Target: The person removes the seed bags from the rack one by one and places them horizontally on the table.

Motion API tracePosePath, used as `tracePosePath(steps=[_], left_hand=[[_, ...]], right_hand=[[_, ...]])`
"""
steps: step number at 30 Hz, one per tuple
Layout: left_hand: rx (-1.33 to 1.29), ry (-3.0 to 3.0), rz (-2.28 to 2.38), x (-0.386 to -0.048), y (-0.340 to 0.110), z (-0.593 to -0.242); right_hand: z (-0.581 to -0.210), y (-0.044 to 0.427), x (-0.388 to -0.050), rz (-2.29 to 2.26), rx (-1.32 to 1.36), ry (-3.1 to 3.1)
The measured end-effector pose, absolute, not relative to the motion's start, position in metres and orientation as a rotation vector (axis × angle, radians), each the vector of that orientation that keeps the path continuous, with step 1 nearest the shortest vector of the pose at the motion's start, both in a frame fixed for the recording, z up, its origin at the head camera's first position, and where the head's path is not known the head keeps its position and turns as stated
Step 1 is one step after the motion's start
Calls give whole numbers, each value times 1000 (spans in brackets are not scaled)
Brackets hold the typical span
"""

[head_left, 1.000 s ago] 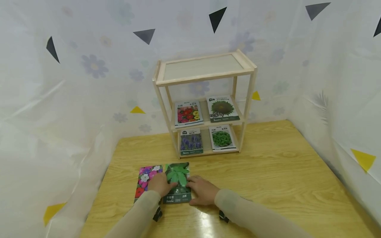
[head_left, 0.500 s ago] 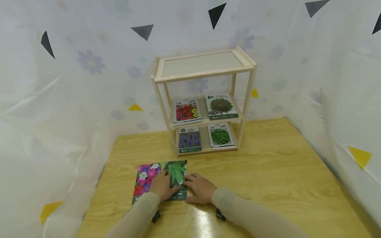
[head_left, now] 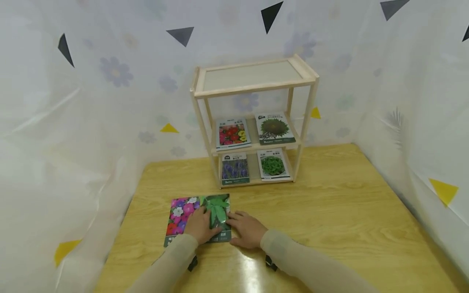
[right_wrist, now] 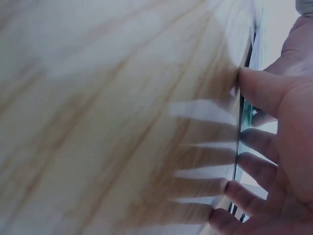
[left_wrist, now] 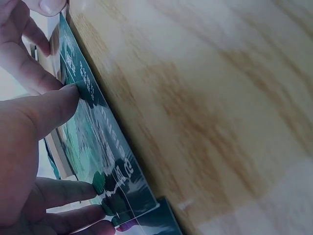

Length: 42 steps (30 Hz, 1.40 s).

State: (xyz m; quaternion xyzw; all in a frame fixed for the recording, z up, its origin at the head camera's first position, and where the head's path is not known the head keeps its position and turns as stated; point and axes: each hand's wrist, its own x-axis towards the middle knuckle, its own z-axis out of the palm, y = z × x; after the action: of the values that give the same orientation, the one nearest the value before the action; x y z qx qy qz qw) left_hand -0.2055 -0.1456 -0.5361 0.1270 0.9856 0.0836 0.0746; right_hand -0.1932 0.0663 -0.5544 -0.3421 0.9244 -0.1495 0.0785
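Note:
A seed packet with a green leaf picture (head_left: 216,207) lies flat on the table. My left hand (head_left: 200,228) rests over its left part with fingers spread. In the left wrist view, the thumb and fingertips of the left hand (left_wrist: 29,142) touch the leaf packet (left_wrist: 105,139). Along the packet's right edge, my right hand (head_left: 249,231) touches with its fingertips; in the right wrist view its fingers (right_wrist: 261,169) are spread against the table. Left of the leaf packet is a pink-flower packet (head_left: 179,213), partly hidden by the left hand and sleeve.
Behind the packets stands a pale wooden shelf rack (head_left: 253,86). Its middle tier holds a red-flower packet (head_left: 233,134) and a sunflower packet (head_left: 274,128); its lower tier holds a lavender packet (head_left: 235,169) and a green-herb packet (head_left: 273,165). White sheeting (head_left: 73,142) surrounds the wooden table (head_left: 329,219).
The leaf packet has slid a little left, against the pink-flower packet. My left hand has shifted slightly right over it, and my right hand has moved left with its edge.

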Motion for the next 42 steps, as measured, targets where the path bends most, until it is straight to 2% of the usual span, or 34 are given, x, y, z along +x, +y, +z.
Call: tracePosePath(steps=[42], left_hand=[[347, 2995, 355, -204, -150, -543]], right_hand=[[-554, 68, -193, -554, -978, 2728]])
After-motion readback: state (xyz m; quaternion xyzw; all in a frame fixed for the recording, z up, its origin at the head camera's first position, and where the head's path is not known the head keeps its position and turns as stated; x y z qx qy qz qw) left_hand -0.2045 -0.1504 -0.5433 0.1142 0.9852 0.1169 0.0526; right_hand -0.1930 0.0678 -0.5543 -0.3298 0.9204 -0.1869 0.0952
